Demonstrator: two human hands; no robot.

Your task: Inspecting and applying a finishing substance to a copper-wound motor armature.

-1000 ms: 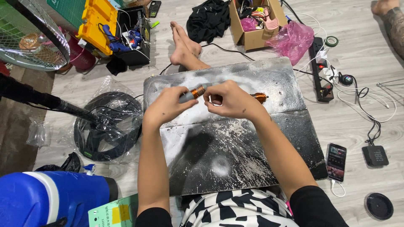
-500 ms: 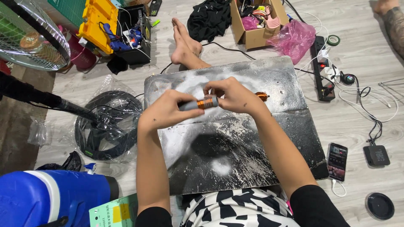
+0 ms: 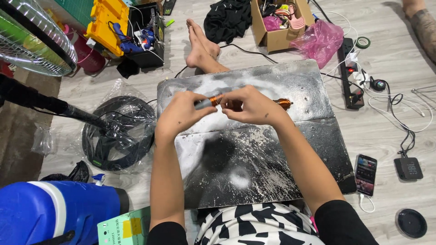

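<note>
home floor workspace | wood-look floor [image 3: 399, 131] | standing fan [image 3: 32, 36] | cardboard box [image 3: 272, 38] | power strip [image 3: 350, 72]

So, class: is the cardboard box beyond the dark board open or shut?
Open: the cardboard box has its flaps up, with a pink comb and other items showing inside.

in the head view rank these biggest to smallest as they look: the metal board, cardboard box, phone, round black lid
1. metal board
2. cardboard box
3. phone and round black lid look about alike; not ranked.
</note>
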